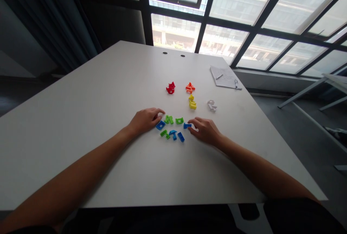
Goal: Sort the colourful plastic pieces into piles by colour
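Small plastic pieces lie in a loose cluster between my two hands. My left hand [148,119] rests on the table at the cluster's left, fingers stretched and slightly apart, holding nothing. Its thumb is close to a blue square frame piece [160,125] and a light green piece [169,119]. At the right, my right hand [205,130] has thumb and forefinger on either side of a blue piece [187,125], closed on its right end. A green frame piece [179,121] lies between the hands. Nearer me are a green piece [164,134], a blue angled piece [173,134] and a blue block [181,137].
Beyond the hands sit separate piles: red pieces [170,88], orange pieces [190,88], yellow pieces [192,103] and white pieces [211,105]. A paper sheet [226,78] with pens lies near the right edge of the white table [108,78]. Windows stand behind.
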The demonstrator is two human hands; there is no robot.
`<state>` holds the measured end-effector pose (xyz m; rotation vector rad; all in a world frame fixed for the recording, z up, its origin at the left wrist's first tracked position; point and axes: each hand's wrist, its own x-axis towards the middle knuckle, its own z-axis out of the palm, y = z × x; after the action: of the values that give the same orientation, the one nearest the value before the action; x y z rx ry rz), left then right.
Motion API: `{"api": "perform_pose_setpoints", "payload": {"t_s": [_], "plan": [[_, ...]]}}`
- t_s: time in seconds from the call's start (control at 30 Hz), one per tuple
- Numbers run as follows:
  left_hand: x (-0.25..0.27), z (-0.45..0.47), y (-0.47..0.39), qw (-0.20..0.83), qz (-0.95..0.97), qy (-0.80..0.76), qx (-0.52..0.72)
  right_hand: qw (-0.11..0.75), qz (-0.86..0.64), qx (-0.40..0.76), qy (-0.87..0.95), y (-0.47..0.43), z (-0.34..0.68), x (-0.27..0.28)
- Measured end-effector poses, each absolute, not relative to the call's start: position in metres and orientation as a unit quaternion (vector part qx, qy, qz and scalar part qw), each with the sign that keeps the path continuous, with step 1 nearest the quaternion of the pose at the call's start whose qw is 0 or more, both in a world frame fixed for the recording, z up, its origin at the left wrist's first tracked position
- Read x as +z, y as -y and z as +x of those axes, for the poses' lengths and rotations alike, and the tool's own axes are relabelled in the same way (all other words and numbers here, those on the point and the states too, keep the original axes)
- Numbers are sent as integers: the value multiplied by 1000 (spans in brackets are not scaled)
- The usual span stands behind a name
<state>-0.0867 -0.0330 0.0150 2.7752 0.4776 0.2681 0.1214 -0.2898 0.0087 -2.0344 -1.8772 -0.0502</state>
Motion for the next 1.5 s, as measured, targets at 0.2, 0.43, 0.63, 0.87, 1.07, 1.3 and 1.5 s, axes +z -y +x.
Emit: {"api": "perform_pose_setpoints", "payload": {"t_s": [0.2,0.43,0.63,0.87,1.07,1.3,1.5], "plan": [[15,-87,33,156,969,-169,94,211,-720,18,660,288,118,8],[17,-87,36,139,972,-165,89,252,-707,0,661,283,126,15],[18,-87,38,123,978,-150,78,248,-732,-15,634,236,144,58],[17,-87,36,127,977,-149,85,179,-770,90,606,135,150,56],[18,-88,36,135,977,-147,78,136,-783,103,598,106,149,36],[19,-88,37,146,975,-148,82,136,-777,102,607,111,153,41],[18,-87,35,147,975,-144,79,128,-772,70,618,111,149,47]]}}
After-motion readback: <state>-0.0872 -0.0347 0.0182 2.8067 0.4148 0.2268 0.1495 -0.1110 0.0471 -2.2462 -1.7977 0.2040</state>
